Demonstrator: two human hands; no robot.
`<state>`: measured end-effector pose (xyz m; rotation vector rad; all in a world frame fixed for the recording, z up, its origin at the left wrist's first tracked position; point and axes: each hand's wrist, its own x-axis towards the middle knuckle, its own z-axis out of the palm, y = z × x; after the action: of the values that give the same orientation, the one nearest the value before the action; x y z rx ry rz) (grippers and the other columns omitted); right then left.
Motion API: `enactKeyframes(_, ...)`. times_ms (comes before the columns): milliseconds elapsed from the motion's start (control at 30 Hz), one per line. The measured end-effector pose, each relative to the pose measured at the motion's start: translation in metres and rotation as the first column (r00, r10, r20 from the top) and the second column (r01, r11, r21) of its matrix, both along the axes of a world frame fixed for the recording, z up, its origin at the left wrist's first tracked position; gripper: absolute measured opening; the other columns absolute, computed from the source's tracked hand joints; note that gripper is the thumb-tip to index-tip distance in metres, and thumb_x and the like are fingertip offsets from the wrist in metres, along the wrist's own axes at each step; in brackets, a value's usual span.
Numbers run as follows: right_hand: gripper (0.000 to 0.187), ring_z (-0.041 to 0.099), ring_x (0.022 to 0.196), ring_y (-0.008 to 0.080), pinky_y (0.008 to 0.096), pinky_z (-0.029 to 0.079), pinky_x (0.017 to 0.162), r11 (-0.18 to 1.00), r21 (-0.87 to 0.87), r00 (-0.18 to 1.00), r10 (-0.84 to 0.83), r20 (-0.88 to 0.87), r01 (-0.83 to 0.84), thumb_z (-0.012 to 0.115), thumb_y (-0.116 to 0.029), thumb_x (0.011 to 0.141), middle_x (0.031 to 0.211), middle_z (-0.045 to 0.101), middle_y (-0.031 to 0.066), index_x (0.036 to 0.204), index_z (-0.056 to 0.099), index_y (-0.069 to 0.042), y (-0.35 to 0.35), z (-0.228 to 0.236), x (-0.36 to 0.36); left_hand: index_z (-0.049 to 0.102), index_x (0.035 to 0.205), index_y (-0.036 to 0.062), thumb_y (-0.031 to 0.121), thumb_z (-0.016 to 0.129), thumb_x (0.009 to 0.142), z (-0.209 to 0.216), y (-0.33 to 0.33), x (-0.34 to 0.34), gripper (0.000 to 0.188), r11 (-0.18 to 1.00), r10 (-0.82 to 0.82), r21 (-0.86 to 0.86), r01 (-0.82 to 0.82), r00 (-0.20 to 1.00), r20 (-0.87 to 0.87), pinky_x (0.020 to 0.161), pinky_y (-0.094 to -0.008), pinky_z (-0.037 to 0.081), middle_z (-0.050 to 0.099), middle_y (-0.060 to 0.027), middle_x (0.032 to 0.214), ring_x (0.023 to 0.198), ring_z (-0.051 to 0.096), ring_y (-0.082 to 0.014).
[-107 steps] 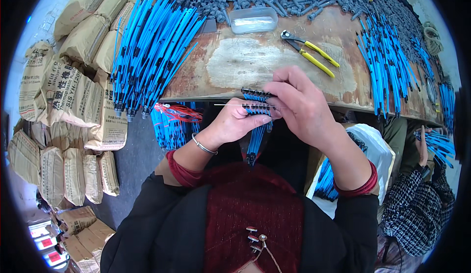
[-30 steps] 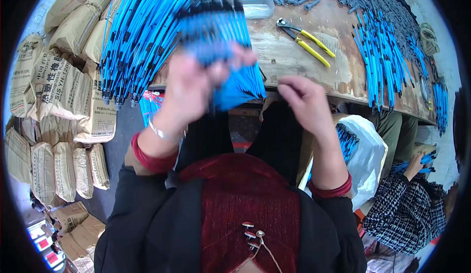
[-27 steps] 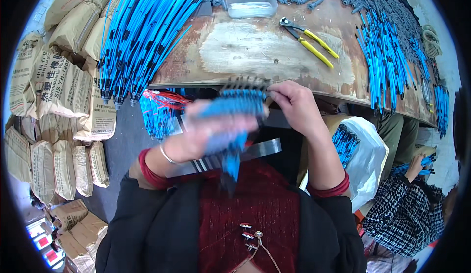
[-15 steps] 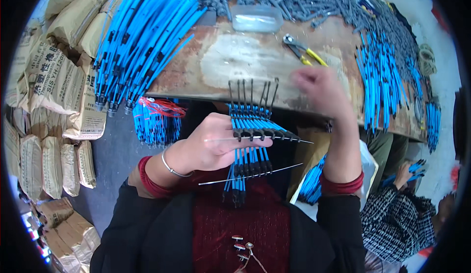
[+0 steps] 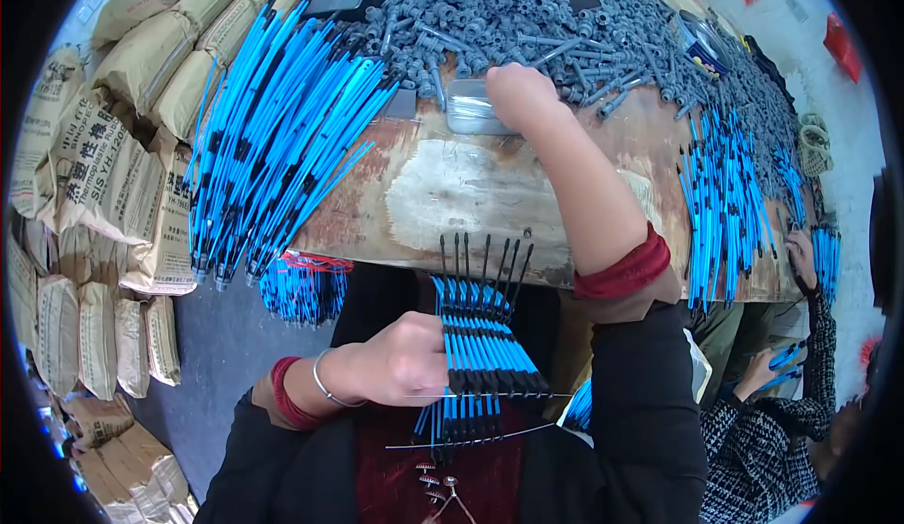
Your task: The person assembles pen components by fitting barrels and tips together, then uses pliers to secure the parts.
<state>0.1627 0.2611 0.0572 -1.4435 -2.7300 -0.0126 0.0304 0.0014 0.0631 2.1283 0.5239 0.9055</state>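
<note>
My left hand [image 5: 400, 362] is closed round one side of a row of thin blue rods [image 5: 480, 343] with black joints, held in front of my chest. A thin metal pin [image 5: 556, 395] runs crosswise through the black ends. Below it a second metal pin [image 5: 405, 447] crosses the rods' lower ends, sticking out on both sides. My right hand [image 5: 521, 96] is at the clear plastic box [image 5: 461, 127] on the table, over its right end. Its fingers are curled down, and their tips are hidden. Thin shiny pins [image 5: 476, 108] lie in the box.
A heap of grey plastic parts [image 5: 471, 11] covers the table's back. Blue rods lie in a big pile [image 5: 273, 138] at left and another [image 5: 730, 204] at right. Brown sacks [image 5: 122, 176] are stacked at left. A co-worker's hand [image 5: 756, 373] holds blue pieces at lower right.
My right hand has moved up and left, from above the table's front to the plastic box. The blue rods in my left hand appear lower in view. The pliers are no longer visible.
</note>
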Motion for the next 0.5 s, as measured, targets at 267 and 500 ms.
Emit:
enactKeyframes(267, 0.015, 0.062, 0.082, 0.0345, 0.0410, 0.051, 0.073, 0.995, 0.034, 0.993, -0.090, -0.074, 0.092, 0.049, -0.009, 0.079, 0.083, 0.062, 0.0188, 0.083, 0.062, -0.003, 0.002, -0.015, 0.012, 0.063, 0.099, -0.0016, 0.014, 0.061, 0.078, 0.007, 0.011, 0.003, 0.026, 1.000, -0.022, 0.020, 0.020, 0.998, 0.066, 0.081, -0.0377, 0.052, 0.064, -0.0156, 0.101, 0.091, 0.063, -0.0295)
enactKeyframes(500, 0.012, 0.060, 0.071, 0.0298, 0.0370, 0.048, 0.064, 0.969, 0.246, 0.812, 0.146, -0.565, -0.003, 0.055, -0.010, 0.080, 0.076, 0.061, 0.0139, 0.087, 0.063, -0.004, -0.062, 0.002, 0.055, 0.063, 0.099, -0.0029, 0.012, 0.062, 0.076, -0.002, 0.004, 0.005, 0.027, 0.996, 0.016, -0.085, -0.011, 0.998, 0.061, 0.082, -0.0365, 0.051, 0.064, -0.0156, 0.100, 0.091, 0.064, -0.0276)
